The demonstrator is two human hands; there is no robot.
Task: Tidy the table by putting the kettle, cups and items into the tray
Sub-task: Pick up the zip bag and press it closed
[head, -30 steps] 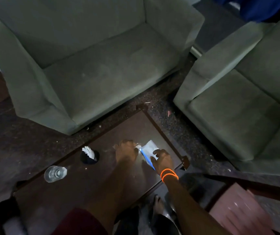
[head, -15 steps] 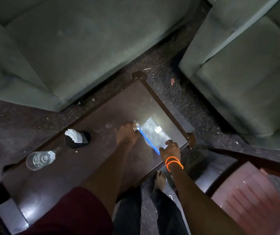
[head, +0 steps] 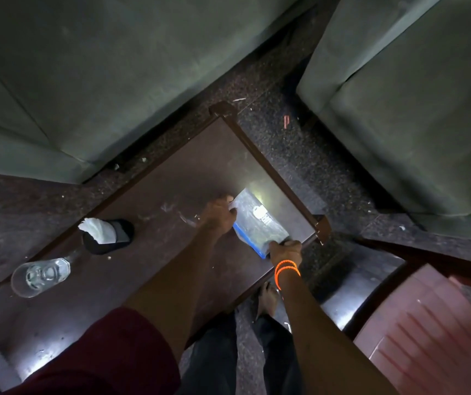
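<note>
Your left hand (head: 219, 214) pinches the far corner of the clear plastic bag (head: 260, 223), and your right hand (head: 285, 248) grips its near corner. The bag lies flat at the desk's (head: 149, 269) right end, well apart from the glass (head: 40, 276).

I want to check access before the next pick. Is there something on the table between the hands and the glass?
Yes. The black holder with white tissue stands on the table between the hands, left hand and right hand, both at the plastic pouch, and the glass.
</note>
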